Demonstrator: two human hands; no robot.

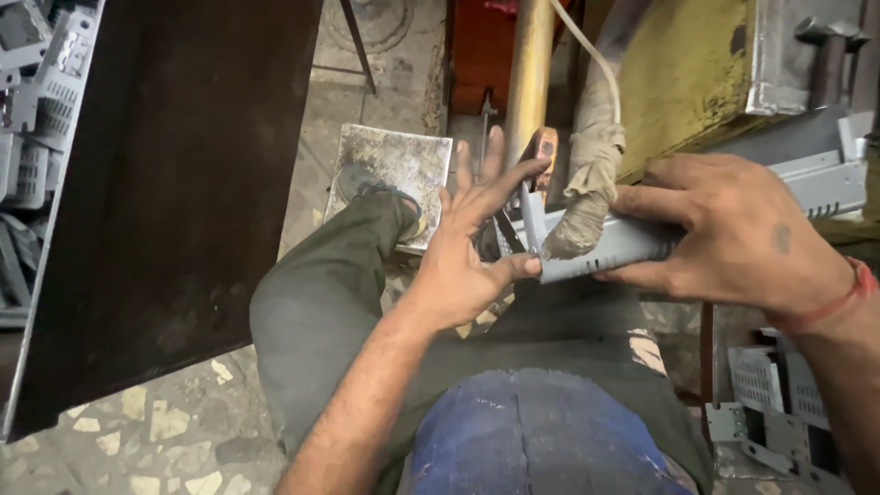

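My right hand [733, 234] grips a long grey sheet-metal bracket [605, 252] from above and holds it level in front of me. The fingers of my left hand [472, 247] are spread, with the thumb and index fingertip pinching the bracket's left end. A cloth-wrapped machine part [591, 174] hangs down just behind the bracket. My knees and a blue garment fill the lower middle of the view.
A dark metal sheet [165, 183] stands at the left, with grey punched parts [37, 101] stacked behind it. More grey brackets [779, 403] lie at the lower right. My foot rests on a worn metal pedal plate [394, 165]. A brass-coloured column [532, 73] and a yellow machine body [687, 73] rise ahead.
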